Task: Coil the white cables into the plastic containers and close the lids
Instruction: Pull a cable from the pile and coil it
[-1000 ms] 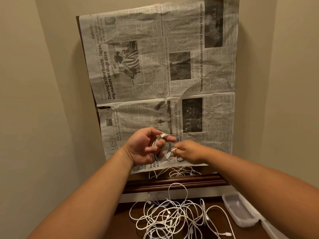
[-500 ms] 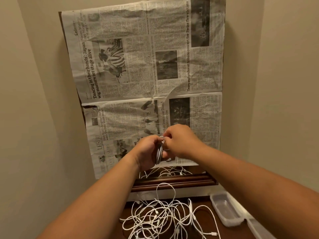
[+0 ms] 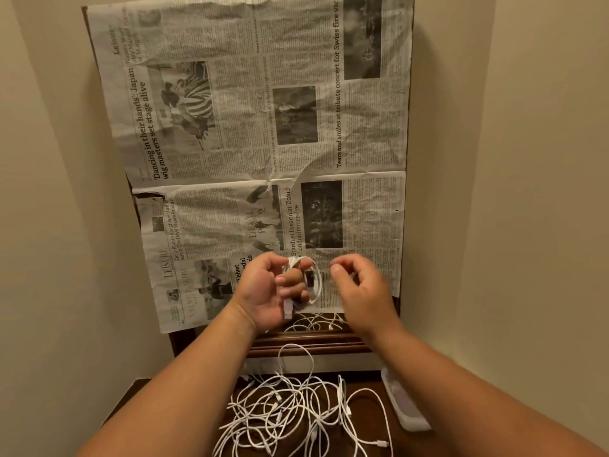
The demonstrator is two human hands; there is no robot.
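The left hand [image 3: 263, 291] is raised in front of the crumpled black-and-white newspaper sheets [image 3: 263, 127] that cover the wall. Its fingers are curled through a small round coil of thin white cable [image 3: 314, 282] and its thumb presses the top of the loops. A white plug end hangs free below the palm. Half a second ago the right hand was closed over this same coil, covering it. Now it has drawn off to the right, and the left hand grips the coil alone. I take that to mean the winding of this cable is finished, or nearly so, and that the bundle is ready to go down into a box.

The right hand [image 3: 359, 285] hovers just beside the coil, apart from it. Its fingers are loosely bent and its thumb is forward. No cable shows between them, so it seems to hold nothing.

Below the hands, a tangled heap of loose white cables [image 3: 290, 413] lies spread on the dark brown wooden tabletop [image 3: 408, 440]. Most of the work is therefore still ahead. At the far right edge of the table sits a clear rectangular plastic container [image 3: 405, 404], uncovered, with no cable visible inside. It is well apart from the coil, low and to the right of it. Its lid cannot be made out.
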